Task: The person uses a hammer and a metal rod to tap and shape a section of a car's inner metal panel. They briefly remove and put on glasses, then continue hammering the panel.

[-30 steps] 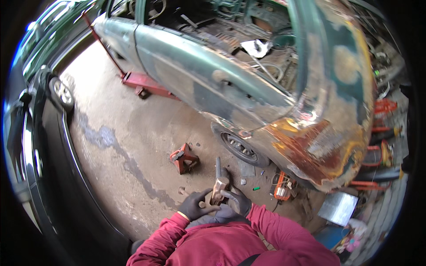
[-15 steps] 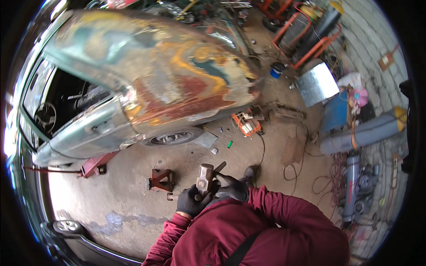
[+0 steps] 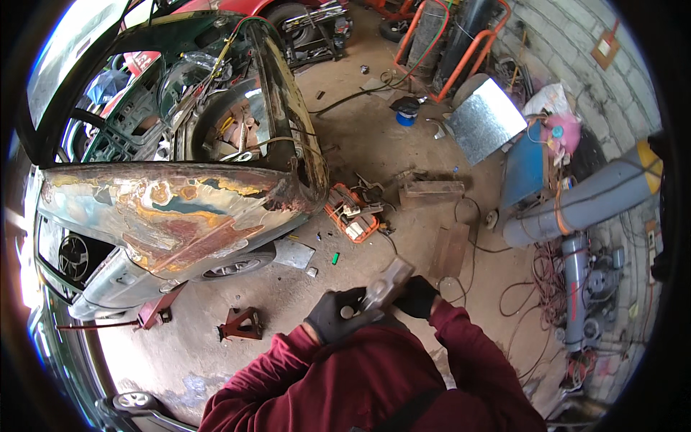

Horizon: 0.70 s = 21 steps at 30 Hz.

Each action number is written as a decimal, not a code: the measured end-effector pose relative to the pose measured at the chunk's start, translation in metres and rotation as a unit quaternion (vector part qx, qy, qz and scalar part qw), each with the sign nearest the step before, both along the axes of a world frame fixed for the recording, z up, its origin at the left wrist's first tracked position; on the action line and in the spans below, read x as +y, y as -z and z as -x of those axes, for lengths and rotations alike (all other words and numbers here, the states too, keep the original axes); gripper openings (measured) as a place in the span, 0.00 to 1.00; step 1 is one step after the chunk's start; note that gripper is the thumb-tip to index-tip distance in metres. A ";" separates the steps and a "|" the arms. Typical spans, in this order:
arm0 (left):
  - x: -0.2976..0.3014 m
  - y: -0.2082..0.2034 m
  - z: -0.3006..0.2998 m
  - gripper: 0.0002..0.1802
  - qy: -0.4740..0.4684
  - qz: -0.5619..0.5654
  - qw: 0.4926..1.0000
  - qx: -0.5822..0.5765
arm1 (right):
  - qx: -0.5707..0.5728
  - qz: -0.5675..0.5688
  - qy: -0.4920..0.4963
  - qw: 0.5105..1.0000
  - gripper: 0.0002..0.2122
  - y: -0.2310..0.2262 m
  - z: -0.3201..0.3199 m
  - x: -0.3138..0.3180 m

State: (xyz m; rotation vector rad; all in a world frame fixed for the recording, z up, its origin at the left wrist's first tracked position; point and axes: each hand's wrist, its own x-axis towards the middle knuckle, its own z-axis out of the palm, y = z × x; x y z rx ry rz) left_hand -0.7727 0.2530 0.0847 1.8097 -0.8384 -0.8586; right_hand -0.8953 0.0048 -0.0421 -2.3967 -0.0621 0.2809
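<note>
In the lower centre of the frame, two black-gloved hands are working close together in front of a maroon garment [image 3: 360, 374]. The left hand [image 3: 332, 318] is grasping a hammer [image 3: 389, 282], its fingers curling about a round handle end while the thumb side is meeting the blocky metal head; the head is tilting toward the upper right. The right hand [image 3: 417, 297] is lying just beside the far side of the head with its fingers bent, but the head is partly hiding it, and one cannot tell whether it is gripping anything. To the left, a rust-red jack stand [image 3: 242, 325] is standing on the concrete floor [image 3: 410, 165], near a red floor jack [image 3: 160, 308]. A patchily stripped car body [image 3: 180, 216] is filling the upper left. Right of its wheel [image 3: 241, 265], a grey flat plate [image 3: 294, 255] and a small green cylinder [image 3: 335, 258] are lying near an orange basket [image 3: 335, 214] holding assorted items. At upper right, a shiny metal sheet [image 3: 488, 120] is leaning near a blue panel [image 3: 523, 165], and a large grey gas cylinder [image 3: 586, 205] is lying aslant toward the block wall [image 3: 612, 93].
</note>
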 end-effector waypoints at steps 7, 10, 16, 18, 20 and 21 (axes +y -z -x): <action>-0.062 0.011 -0.052 0.19 -0.151 0.155 0.974 0.064 | 0.084 0.155 0.249 0.952 0.21 0.076 0.063 -0.125; -0.082 0.010 -0.095 0.19 -0.138 0.227 0.963 0.050 | 0.204 -0.009 0.495 0.845 0.15 0.130 0.134 -0.152; -0.128 0.010 -0.156 0.36 -0.171 0.238 0.956 0.016 | 0.397 -0.206 0.635 0.630 0.12 0.146 0.223 -0.136; -0.144 0.012 -0.174 0.25 -0.166 0.230 0.958 0.027 | 0.422 -0.191 0.620 0.634 0.12 0.146 0.225 -0.141; -0.164 0.017 -0.187 0.25 -0.198 0.223 0.954 0.022 | 0.431 -0.177 0.600 0.650 0.13 0.149 0.215 -0.155; -0.176 0.022 -0.193 0.25 -0.213 0.220 0.952 0.019 | 0.432 -0.170 0.589 0.661 0.13 0.152 0.206 -0.164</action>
